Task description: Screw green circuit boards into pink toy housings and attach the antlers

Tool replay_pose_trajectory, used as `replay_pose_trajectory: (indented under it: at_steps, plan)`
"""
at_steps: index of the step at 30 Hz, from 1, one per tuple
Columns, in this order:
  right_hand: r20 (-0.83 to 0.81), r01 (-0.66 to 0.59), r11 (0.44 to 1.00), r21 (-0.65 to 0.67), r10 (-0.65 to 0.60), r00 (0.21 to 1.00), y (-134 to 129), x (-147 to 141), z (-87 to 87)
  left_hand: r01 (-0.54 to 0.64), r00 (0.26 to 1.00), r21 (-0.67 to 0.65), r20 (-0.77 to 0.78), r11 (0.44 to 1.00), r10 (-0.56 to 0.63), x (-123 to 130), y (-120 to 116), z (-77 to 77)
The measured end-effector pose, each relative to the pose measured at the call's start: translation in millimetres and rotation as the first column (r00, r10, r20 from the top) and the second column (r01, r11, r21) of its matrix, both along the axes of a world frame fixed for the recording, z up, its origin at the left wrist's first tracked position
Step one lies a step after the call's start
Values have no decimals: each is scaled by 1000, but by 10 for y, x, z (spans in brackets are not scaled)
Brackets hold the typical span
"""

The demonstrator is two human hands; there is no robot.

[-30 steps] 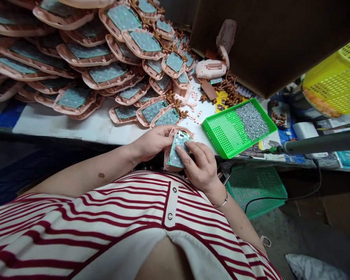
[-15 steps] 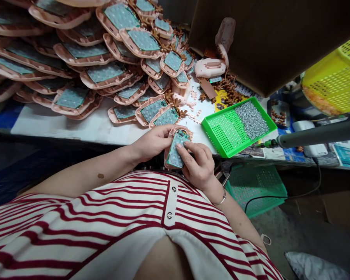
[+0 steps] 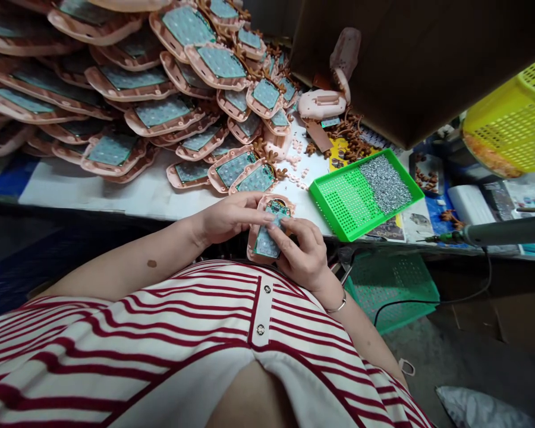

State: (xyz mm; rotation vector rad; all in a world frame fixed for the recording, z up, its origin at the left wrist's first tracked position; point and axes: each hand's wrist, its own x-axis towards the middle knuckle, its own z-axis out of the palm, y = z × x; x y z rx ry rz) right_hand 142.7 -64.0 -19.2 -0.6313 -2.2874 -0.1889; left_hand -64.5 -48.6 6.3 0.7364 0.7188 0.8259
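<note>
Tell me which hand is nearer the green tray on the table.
Right. The right hand is left of the tray and closer to the body; the left hand is farther left.

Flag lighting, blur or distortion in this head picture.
Head view: brown box deeply shadowed; upper-left pink casings look stretched; green tray well lit; left hand and right hand show no obvious blur; held board detail too small to read.

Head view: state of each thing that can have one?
Held shell: open, circuit board inside
Left hand: gripping held shell, touching circuit board
Right hand: touching circuit board
Green tray: part-filled with small metal parts
Piled shells: open, boards showing
Bit-tipped tool: in neither hand, on/off unclear
</note>
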Motion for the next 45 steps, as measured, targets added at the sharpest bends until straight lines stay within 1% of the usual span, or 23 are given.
replay_pose_trajectory:
  at_steps: [2, 5, 8, 10, 12, 14, 16, 17, 19, 22, 26, 30, 33, 36, 38, 42, 45]
  plan:
    - [13, -11, 1000, -17, 11, 1000, -5, -4, 9, -17, 999, -1, -34, 1000, 17, 31, -3, 9]
    - [39, -34, 996, -81, 37, 999, -13, -12, 28, -63, 997, -8, -45, 998, 63, 63, -5, 5]
    - [67, -44, 982, -184, 57, 996, -25, -14, 54, -90, 995, -21, -38, 996, 89, 78, 1, -4]
    - [80, -67, 960, -272, 92, 993, -38, -9, 76, -105, 994, -22, -36, 994, 104, 80, 8, -7]
    - [44, -104, 928, -359, 128, 991, -54, -3, 97, -116, 992, -13, -41, 993, 115, 77, 16, -11]
    - [-30, -111, 909, -402, 109, 994, -63, -6, 109, -117, 992, 3, -53, 993, 117, 74, 23, -20]
    - [-53, -59, 923, -379, 42, 998, -57, -24, 105, -110, 991, 25, -76, 994, 112, 74, 26, -36]
    - [-30, -18, 935, -353, 8, 1000, -48, -38, 98, -103, 990, 40, -88, 994, 106, 76, 25, -46]
    - [65, 54, 948, -315, -35, 997, -24, -72, 75, -86, 990, 74, -109, 994, 93, 81, 21, -68]
    - [168, 103, 938, -332, -49, 985, 0, -113, 48, -63, 991, 95, -113, 994, 74, 81, 14, -96]
    - [181, 128, 940, -315, -73, 981, -17, -135, 61, -62, 994, 81, -80, 995, 68, 80, 17, -118]
    - [181, 166, 943, -288, -117, 977, -40, -148, 98, -100, 995, 39, 14, 994, 100, 115, 23, -120]
    - [146, 174, 951, -255, -140, 979, -35, -146, 95, -115, 991, 2, 75, 993, 114, 147, 12, -108]
    - [108, 179, 960, -217, -159, 981, -19, -129, 63, -121, 988, -30, 95, 992, 123, 172, -11, -99]
    - [95, 180, 960, -213, -163, 982, -9, -114, 38, -128, 990, -8, 65, 992, 128, 193, -23, -103]
    - [91, 192, 951, -243, -175, 980, 4, -99, 13, -163, 985, 109, -30, 980, 168, 252, -22, -118]
    - [72, 169, 948, -270, -155, 985, 4, -72, 28, -163, 984, 151, -45, 975, 171, 299, 3, -101]
